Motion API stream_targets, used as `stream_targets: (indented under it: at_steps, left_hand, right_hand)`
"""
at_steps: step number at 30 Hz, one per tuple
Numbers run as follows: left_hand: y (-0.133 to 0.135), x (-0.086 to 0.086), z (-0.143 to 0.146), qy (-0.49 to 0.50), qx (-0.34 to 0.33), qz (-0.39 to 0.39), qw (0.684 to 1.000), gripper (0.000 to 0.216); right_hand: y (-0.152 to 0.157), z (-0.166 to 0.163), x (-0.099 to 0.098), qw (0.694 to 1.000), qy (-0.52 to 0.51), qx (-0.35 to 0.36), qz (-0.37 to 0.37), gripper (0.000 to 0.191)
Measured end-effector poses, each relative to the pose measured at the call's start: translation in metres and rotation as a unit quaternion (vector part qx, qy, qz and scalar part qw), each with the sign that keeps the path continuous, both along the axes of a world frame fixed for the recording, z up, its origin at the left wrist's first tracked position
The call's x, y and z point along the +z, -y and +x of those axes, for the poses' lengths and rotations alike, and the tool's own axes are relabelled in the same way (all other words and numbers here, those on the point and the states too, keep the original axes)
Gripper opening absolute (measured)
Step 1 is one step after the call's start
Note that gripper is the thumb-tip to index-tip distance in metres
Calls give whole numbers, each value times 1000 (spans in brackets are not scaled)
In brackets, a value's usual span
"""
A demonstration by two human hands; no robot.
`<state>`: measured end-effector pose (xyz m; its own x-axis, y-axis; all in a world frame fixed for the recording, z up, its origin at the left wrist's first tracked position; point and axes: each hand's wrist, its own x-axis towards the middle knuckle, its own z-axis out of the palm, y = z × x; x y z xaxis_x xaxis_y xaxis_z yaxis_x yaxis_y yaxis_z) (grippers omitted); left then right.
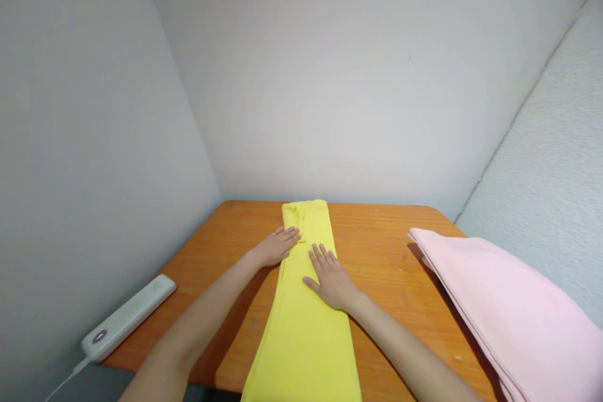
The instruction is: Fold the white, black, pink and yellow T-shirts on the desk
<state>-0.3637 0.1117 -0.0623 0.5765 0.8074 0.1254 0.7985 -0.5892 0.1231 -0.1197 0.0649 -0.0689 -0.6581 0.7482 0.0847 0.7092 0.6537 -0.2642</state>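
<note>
A long yellow cloth [311,339], folded into a narrow strip, runs from the far edge of the wooden table towards me and past the bottom of the view. My left hand [277,246] rests on its left edge, near a small crease at the upper part, with fingers stretched out. Lower down, my right hand [331,279] lies flat on the cloth with its fingers spread. Neither hand grips the fabric. The near end of the cloth is out of view.
The brown table [377,251] stands against walls at the back and sides. On its left edge lies a white power strip-like device [132,314] with a cable [66,380]. A folded pink cloth [513,308] covers the right side.
</note>
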Motion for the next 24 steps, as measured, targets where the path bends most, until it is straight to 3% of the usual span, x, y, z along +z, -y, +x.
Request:
stream_targets:
  at_steps: [3, 6, 10, 12, 14, 16, 19, 22, 24]
  left_hand:
    - [34, 18, 10, 19, 9, 36, 999, 50]
    - [99, 28, 18, 48, 6, 31, 998, 41]
    - [201, 17, 20, 72, 28, 5, 997, 38]
    - [241, 3, 20, 51, 31, 14, 998, 58]
    - [269, -13, 21, 19, 42, 29, 999, 95]
    - [284, -29, 21, -19, 74, 68, 995, 107]
    - [289, -49, 18, -68, 95, 164, 979, 81]
    - [289, -56, 12, -39, 67, 230, 970, 66]
    - [294, -52, 13, 41, 38, 230, 972, 47]
  right_hand:
    - [23, 21, 15, 999, -12, 24, -19, 68]
    - [65, 58, 26, 994, -15, 80, -69, 70]
    - [119, 105, 22, 985, 3, 154, -72, 95]
    - [136, 117, 11, 984, 22, 174, -8, 101]
    - [145, 117, -3, 979, 29, 171, 106, 91]
    - [149, 109, -19, 960, 21, 149, 237, 70]
    - [151, 94, -35, 923, -11, 133, 360, 42]
    - [154, 88, -35, 910, -54, 141, 385, 33]
    - [159, 92, -28, 920, -79, 160, 350, 34]
